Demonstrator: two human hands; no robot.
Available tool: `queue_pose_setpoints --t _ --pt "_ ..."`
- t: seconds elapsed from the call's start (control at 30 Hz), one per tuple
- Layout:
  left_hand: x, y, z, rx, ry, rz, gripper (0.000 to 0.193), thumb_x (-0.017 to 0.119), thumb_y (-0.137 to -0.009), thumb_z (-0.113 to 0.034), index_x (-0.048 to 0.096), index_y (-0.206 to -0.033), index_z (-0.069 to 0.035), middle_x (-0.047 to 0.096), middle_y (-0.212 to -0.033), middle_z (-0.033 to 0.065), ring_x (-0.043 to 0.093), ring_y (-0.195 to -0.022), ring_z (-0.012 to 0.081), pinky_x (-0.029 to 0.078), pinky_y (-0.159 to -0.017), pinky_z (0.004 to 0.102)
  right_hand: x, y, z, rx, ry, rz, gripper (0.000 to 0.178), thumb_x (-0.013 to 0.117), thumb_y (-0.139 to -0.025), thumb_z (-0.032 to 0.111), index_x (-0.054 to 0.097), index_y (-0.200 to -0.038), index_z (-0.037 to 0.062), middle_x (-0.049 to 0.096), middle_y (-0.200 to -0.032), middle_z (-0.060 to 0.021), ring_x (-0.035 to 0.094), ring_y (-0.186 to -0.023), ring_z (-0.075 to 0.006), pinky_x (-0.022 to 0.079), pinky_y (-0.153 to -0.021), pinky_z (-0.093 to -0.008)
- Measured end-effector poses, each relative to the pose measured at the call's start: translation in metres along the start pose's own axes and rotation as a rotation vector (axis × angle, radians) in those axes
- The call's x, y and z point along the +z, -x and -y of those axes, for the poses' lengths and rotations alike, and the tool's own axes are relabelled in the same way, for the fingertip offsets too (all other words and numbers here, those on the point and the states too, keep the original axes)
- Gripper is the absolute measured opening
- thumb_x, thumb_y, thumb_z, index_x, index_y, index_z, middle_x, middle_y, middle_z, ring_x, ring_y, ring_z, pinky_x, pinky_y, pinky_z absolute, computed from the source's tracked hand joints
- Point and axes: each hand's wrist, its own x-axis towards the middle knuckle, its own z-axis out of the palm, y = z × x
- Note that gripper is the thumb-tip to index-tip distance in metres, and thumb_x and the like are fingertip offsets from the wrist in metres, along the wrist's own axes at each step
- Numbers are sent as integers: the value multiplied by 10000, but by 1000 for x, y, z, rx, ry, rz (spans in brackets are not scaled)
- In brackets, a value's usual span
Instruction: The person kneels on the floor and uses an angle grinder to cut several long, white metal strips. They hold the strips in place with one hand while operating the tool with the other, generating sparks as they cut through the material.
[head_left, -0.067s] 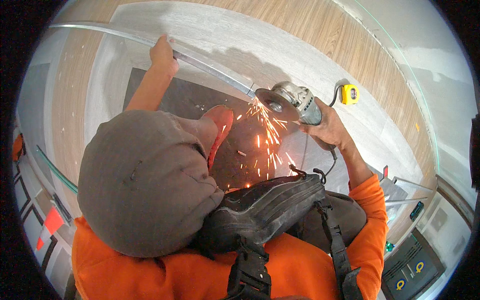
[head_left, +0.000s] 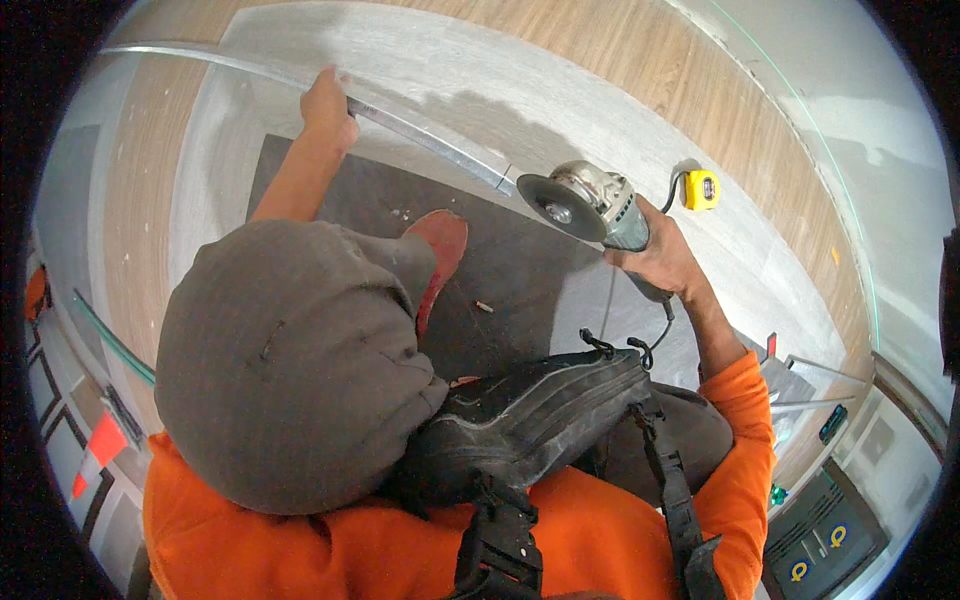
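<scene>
My left hand [head_left: 328, 115] is closed around a long metal profile [head_left: 430, 139], which runs from the far left toward the middle. In my right hand [head_left: 657, 250] is a corded angle grinder [head_left: 597, 196], gripped by its body. Its cutting disc [head_left: 558, 208] is beside the profile's right end; I cannot tell whether the two touch. A thin line crosses the profile close to that end. No sparks show. My red shoe [head_left: 438, 262] rests on a dark floor panel [head_left: 520, 300] below the profile.
A yellow tape measure [head_left: 701, 189] lies right of the grinder, near its cord. A small cigarette-like stub [head_left: 484, 307] is on the dark panel. A black bag [head_left: 530, 415] hangs across my lap. A red-and-white cone [head_left: 99, 448] stands at the lower left.
The spray of sparks from the disc has stopped. The grinder has shifted very slightly to the right, away from the profile's end. My left hand stays on the profile.
</scene>
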Motion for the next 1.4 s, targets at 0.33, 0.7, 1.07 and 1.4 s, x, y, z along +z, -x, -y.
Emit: queue_pose_setpoints --t 0.33,0.7,1.07,1.4 --pt "3 5 1 -18 33 -8 481 617 -977 -162 486 -1355 107 597 -1218 162 635 -1045 263 528 -907 409 0 0 -8 -10 17 -20 661 830 -707 283 605 -1274 27 725 -1092 -177 705 -1017 -296 528 -941 -393" --pt "6 2 5 -52 21 -23 486 583 -1007 -214 478 -1379 81 586 -1294 162 628 -1117 275 525 -937 410 -3 0 1 79 -11 33 700 823 -709 249 579 -1321 16 698 -1082 -144 650 -1003 -257 486 -963 -373" --pt "3 2 4 -63 -1 -53 518 577 -1012 -264 464 -1414 43 570 -1335 130 602 -1157 263 508 -950 417 -5 -5 -2 92 -16 41 595 843 -711 181 610 -1239 37 696 -995 -77 643 -923 -199 500 -890 -347" --pt "16 24 -1 -94 -12 -64 503 512 -1039 -234 441 -1472 11 532 -1444 183 546 -1318 282 463 -1097 392 -6 -5 -2 3 -61 20 622 849 -712 185 609 -1263 23 713 -1064 -110 658 -995 -214 504 -932 -361"
